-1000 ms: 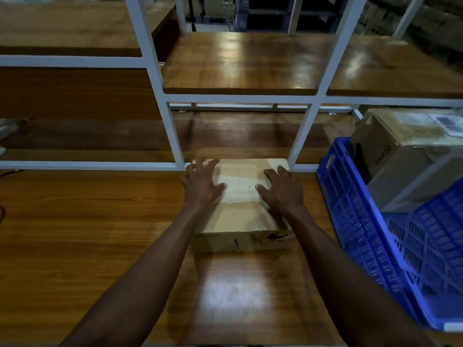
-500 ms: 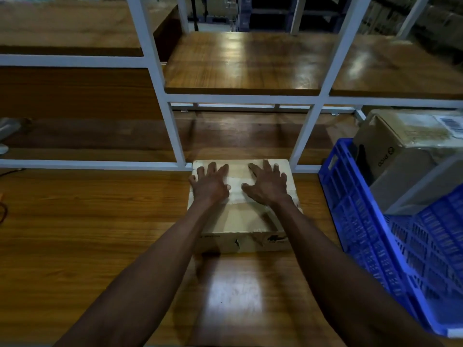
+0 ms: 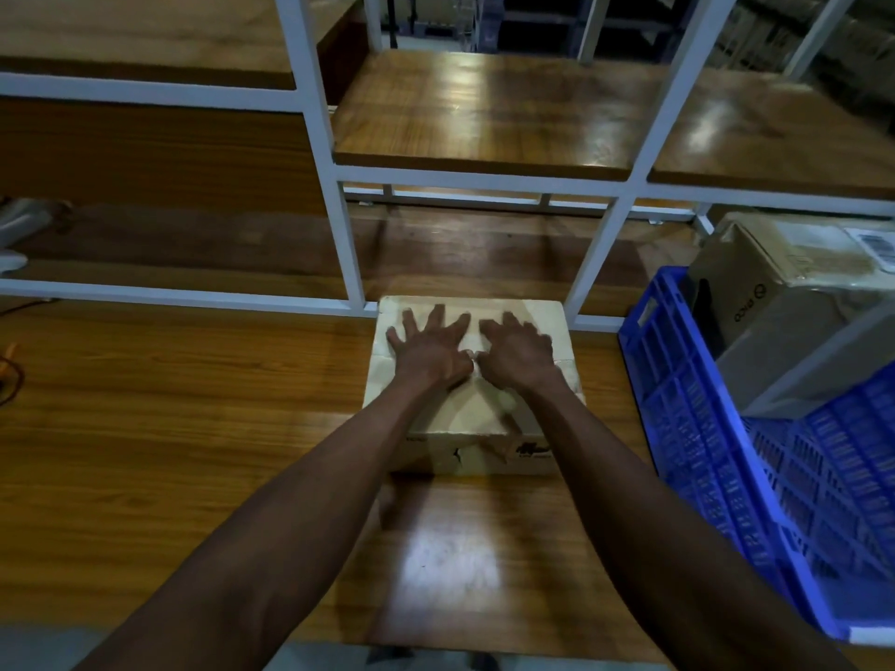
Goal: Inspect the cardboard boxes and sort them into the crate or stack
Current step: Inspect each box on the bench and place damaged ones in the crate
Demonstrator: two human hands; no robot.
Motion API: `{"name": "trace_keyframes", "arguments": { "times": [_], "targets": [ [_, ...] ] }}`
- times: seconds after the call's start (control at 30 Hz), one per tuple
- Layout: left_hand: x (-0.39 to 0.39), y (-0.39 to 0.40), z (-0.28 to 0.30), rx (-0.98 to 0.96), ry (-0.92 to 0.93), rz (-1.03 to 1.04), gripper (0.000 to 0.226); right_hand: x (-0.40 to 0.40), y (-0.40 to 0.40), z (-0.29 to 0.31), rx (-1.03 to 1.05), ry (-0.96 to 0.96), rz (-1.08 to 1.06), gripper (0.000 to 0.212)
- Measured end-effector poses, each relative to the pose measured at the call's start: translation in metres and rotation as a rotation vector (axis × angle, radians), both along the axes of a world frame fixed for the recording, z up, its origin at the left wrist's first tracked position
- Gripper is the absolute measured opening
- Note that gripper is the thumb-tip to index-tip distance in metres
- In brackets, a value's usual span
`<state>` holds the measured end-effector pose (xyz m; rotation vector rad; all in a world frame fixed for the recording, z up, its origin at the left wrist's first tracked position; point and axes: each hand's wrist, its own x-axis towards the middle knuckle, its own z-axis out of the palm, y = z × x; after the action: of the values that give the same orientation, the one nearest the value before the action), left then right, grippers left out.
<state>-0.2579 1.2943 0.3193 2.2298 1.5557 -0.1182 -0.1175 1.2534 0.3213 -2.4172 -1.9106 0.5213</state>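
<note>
A flat cardboard box [image 3: 477, 418] lies on the wooden table, its far edge against the white shelf frame. Its near face shows a dark logo and a small tear. My left hand [image 3: 428, 343] presses flat on the box top with fingers spread. Right beside it, thumbs almost touching, my right hand [image 3: 516, 348] also lies flat on the top with straight fingers. A blue plastic crate [image 3: 726, 457] stands to the right of the box. In the crate, tilted, sits a larger cardboard box [image 3: 794, 302] with a barcode label.
A white metal shelf frame [image 3: 346, 244] with wooden shelf boards [image 3: 484, 109] rises just behind the box. The wooden table [image 3: 169, 428] stretches to the left and toward me. A white object [image 3: 19, 234] and an orange cable [image 3: 9, 365] sit at the far left edge.
Both hands slid inward and forward over the box top, from its sides to the middle, until the thumbs nearly meet. The box stayed where it was.
</note>
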Motion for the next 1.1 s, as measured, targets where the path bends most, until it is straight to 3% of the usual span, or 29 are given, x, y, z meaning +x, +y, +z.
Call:
{"name": "trace_keyframes", "arguments": {
  "times": [0.27,0.43,0.53,0.7,0.97,1.1],
  "targets": [
    [-0.020,-0.015,0.010,0.082,-0.037,-0.030,0.068,-0.003,-0.020,-0.025,0.051,0.060,-0.027,0.061],
    [-0.037,-0.053,0.000,0.217,-0.081,0.022,0.040,-0.010,-0.024,-0.024,0.060,0.060,-0.037,0.061],
    [-0.045,-0.056,-0.009,0.205,-0.087,0.004,0.042,-0.010,-0.029,-0.016,0.042,0.072,-0.032,0.061],
    [-0.038,-0.059,-0.001,0.214,-0.044,0.007,0.041,-0.030,-0.045,0.023,-0.181,0.014,-0.084,0.056],
    [-0.044,-0.078,0.015,0.079,-0.006,-0.033,0.055,-0.051,-0.085,0.004,-0.077,-0.002,-0.101,0.047],
    [-0.040,-0.109,0.015,0.108,-0.071,0.021,0.048,-0.051,-0.088,0.005,-0.084,-0.031,-0.072,0.053]
  ]
}}
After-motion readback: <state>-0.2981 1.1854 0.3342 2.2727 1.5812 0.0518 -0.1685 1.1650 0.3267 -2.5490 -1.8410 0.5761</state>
